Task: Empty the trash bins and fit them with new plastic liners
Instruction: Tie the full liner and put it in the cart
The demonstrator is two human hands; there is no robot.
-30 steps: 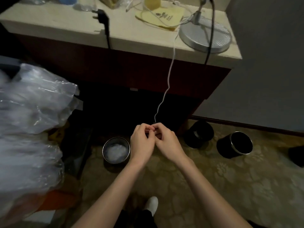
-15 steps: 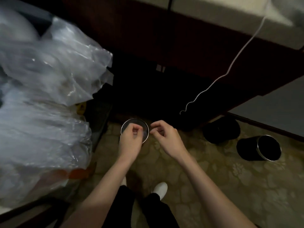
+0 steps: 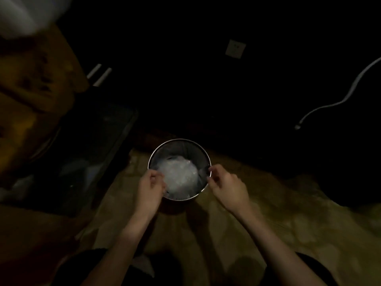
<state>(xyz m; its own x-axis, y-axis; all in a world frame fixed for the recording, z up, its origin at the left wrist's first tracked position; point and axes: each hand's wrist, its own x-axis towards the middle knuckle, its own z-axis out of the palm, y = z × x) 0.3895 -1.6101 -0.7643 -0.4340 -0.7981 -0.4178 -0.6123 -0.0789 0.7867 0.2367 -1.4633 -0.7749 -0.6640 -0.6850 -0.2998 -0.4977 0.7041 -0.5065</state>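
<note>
A small round metal bin [image 3: 179,142] stands on the patterned carpet under the dark desk. A clear plastic liner [image 3: 179,176] fills its inside, pale and crumpled. My left hand [image 3: 151,186] is at the bin's left rim and pinches the liner's edge there. My right hand [image 3: 226,185] is at the right rim with fingers curled, pinching the liner's edge. The thin film between my hands is hard to make out in the dim light.
A dark cart shelf [image 3: 92,153] stands left of the bin, with a yellowish shape [image 3: 31,96] above it. A white cable [image 3: 350,89] hangs at right. A wall socket [image 3: 235,48] shows in the dark recess. Carpet [image 3: 268,223] stretches to the right.
I have bent down close over the bin. My hands have moved apart from pinching together in the air to the bin's left and right rim.
</note>
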